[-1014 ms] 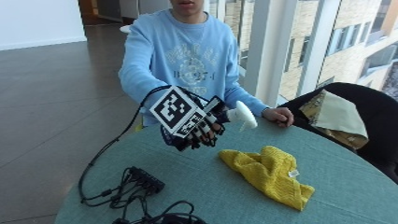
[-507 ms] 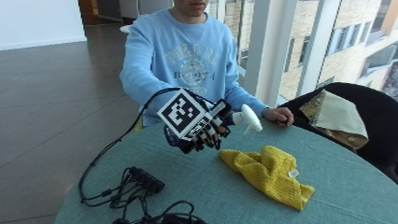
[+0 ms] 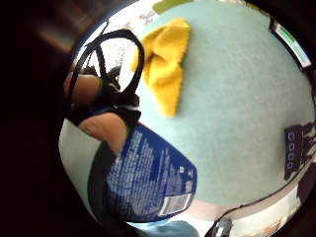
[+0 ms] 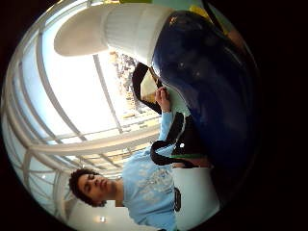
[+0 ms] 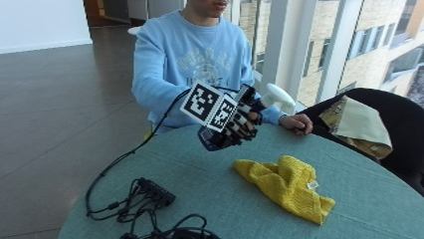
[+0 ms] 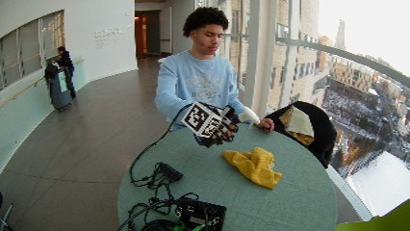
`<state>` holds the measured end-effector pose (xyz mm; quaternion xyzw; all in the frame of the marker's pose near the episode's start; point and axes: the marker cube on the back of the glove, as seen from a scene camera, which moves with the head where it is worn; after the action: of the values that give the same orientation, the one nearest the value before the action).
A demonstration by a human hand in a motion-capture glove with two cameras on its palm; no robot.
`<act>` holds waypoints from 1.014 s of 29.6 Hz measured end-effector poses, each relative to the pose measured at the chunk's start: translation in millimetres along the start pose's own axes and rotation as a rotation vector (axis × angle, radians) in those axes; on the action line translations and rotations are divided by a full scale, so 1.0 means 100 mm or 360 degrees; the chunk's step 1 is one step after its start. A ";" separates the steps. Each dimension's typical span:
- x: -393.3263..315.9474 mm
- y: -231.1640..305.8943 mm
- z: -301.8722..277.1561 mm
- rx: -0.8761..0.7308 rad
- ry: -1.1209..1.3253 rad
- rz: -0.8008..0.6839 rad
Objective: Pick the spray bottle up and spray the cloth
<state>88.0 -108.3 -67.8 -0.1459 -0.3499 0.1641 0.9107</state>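
My gloved right hand [image 5: 233, 121] grips a spray bottle above the near-left part of the round teal table [image 5: 199, 194]. The bottle has a dark blue body [image 5: 211, 140] and a white spray head [image 5: 278, 94] that points toward the window side. A crumpled yellow cloth [image 5: 285, 186] lies on the table, lower and to the right of the hand. In the little finger side palm view the bottle's labelled body [image 3: 148, 177] lies against the palm, with the cloth [image 3: 165, 64] on the table beyond it. The thumb side palm view is filled by the blue body [image 4: 207, 82] and white head [image 4: 120, 29].
The person's bare left hand [image 5: 297, 122] rests on the table's far edge. A black chair [image 5: 397, 134] with a beige cloth [image 5: 358, 122] stands at the right. Black cables [image 5: 142, 199] and a black box [image 6: 200, 214] lie at the table's near left.
The hand has lifted the bottle a little higher and toward the right; the white spray head now stands higher. The cloth has not moved.
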 end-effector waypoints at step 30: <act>-1.30 -0.99 2.20 0.0267 -0.0383 -0.1027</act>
<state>-135.0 -216.5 49.8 0.0678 -0.4681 -0.0879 0.8767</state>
